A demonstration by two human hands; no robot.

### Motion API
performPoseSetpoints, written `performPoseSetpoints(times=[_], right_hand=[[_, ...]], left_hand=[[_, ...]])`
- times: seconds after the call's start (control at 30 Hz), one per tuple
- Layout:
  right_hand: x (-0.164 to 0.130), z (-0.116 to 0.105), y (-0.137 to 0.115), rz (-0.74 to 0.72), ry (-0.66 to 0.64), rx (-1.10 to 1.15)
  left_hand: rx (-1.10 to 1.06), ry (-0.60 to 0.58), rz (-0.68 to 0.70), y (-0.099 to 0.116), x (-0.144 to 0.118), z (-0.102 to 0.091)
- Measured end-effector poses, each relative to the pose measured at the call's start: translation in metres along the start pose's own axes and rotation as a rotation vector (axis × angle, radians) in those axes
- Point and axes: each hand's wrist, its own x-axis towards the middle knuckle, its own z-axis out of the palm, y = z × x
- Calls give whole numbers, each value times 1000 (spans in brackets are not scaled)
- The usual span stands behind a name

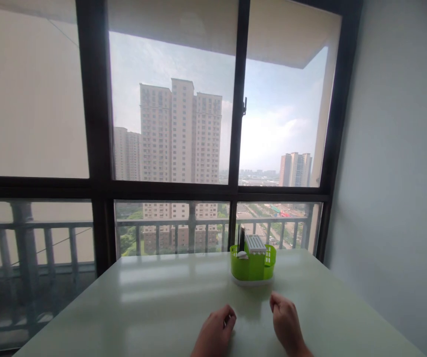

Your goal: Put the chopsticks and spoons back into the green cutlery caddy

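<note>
My left hand rests on the pale green table near its front, the fingers curled in and no object showing in them. To its right, my right hand is closed in a loose fist, also with nothing visible in it. A gap of bare tabletop separates the two. Just beyond them stands a bright green plastic caddy on a white base, touched by neither hand. It holds dark chopsticks, a white spoon and a white slotted piece.
Behind the table's far edge runs a large dark-framed window with a railing outside. A plain wall rises on the right. Tall buildings show through the glass.
</note>
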Motion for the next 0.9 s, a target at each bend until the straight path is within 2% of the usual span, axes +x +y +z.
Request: performPoseSetpoints(times=[0.1, 0.37, 0.47, 0.57, 0.67, 0.77, 0.9], right_hand=[[-17, 8, 15, 14, -45, -80], [-10, 20, 19, 9, -117, -175], [-14, 22, 21, 11, -94, -157], [-11, 19, 13, -57, 28, -62], [13, 8, -15, -190, 178, 13], [58, -2, -52, -187, 267, -67], [117, 2, -82, -159, 208, -282]], left_hand=[[17, -10, 1, -2, 3, -2], [251, 28, -85, -8, 4, -2], [312, 38, -86, -6, 2, -1], [321, 28, -79, -6, 3, 0], [302, -14, -88, -7, 6, -1], [263, -17, -78, -9, 9, -3], [194, -12, -79, -12, 9, -4]])
